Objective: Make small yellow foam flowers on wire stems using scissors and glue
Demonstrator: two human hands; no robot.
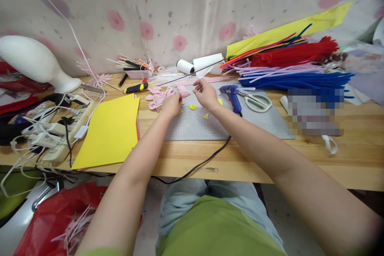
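My left hand (172,104) is closed over the grey cutting mat (195,128), its fingers pinched at the edge of a heap of pink looped pipe-cleaner pieces (159,97). My right hand (204,94) hovers just to the right, fingers curled and pinched near a thin dark wire (192,71) that runs up to the back. What each hand pinches is too small to make out. A small yellow round piece (192,107) lies on the mat between the hands.
A blue glue gun (233,97) and white-handled scissors (255,102) lie right of my hands. Bundles of red, blue and lilac pipe cleaners (294,68) fill the back right. A yellow sheet (111,130), a power strip with cables (57,128) and a white mannequin head (33,62) sit left.
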